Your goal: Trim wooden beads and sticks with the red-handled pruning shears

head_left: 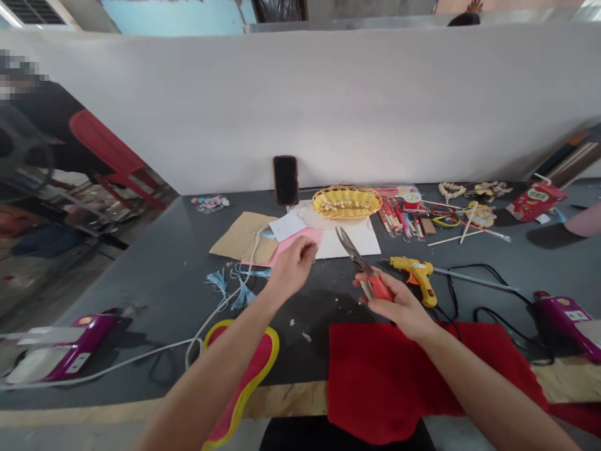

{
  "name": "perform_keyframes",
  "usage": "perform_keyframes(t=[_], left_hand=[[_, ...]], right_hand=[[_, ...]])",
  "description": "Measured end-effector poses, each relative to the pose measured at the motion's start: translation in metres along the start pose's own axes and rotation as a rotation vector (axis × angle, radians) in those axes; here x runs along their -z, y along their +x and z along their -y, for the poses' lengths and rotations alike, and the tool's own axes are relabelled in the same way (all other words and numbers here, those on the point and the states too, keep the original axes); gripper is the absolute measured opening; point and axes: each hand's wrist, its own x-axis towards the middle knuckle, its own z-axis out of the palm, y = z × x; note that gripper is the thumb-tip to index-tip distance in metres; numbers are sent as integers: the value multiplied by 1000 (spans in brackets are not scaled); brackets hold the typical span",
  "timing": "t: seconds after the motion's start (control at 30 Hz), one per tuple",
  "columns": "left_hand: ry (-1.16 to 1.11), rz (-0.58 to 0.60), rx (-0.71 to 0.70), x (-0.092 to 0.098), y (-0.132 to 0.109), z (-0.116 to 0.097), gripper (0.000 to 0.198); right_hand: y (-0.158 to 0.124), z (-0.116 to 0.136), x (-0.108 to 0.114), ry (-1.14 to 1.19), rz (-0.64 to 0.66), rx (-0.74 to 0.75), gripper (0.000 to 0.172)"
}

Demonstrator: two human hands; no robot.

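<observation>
My left hand [292, 268] is closed in a pinch on a pink sheet of paper [300, 239], held just above the dark table [154, 275]. My right hand [397, 304] grips red-handled scissors [360, 264], their blades slightly apart and pointing up-left toward the pink sheet. A white sheet [350, 241] and brown card [241, 237] lie behind my hands. A red cloth [389, 376] is spread at the front edge below my right forearm.
A yellow glue gun [416, 275] with black cord lies right of the scissors. A yellow basket [346, 202], a phone [285, 180] against the white partition, sticks and a red spool sit at the back. Blue tassels [235, 285], a red-yellow shape [241, 376] and purple devices [70, 351] lie nearby.
</observation>
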Motion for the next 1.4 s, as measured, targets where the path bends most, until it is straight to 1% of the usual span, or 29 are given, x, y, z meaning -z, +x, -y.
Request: perform_keyframes(t=[0.07,0.1,0.17,0.23,0.33,0.43,0.53,0.67,0.8,1.0,1.17,1.3,1.4], left_hand=[[-488,95,91,-4,-17,-3,27],[-665,135,126,-7,-22,-3,30],[-884,151,162,-12,-27,0,34],[-960,116,152,-15,-27,4,34],[-957,77,143,-15,-23,11,32],[-966,75,170,-13,-22,18,31],[-967,76,195,-13,-23,22,33],[-891,62,179,-16,-26,23,35],[-822,18,147,-16,-30,21,29],[-847,-45,125,-15,-37,20,25],[-861,-59,124,-18,-40,21,25],[-844,-73,112,-20,-40,24,22],[-820,-95,114,-19,-41,23,24]], right_hand=[[0,2,2,-293,-1,134,48],[0,3,2,-441,-7,208,45],[0,1,3,-680,-32,336,40],[0,-1,2,-848,-46,399,40],[-1,-5,-2,-1044,-34,422,42],[-2,-9,-5,-1137,-24,411,44],[-4,-12,-7,-1149,-25,419,42],[-5,-15,-8,-1155,-14,446,43],[-7,-16,-11,-1157,-14,469,46],[-10,-18,-14,-1172,-6,503,45],[-11,-21,-14,-1181,-27,523,47],[-11,-20,-15,-1188,-21,540,45],[-11,-19,-16,-1177,-23,541,43]])
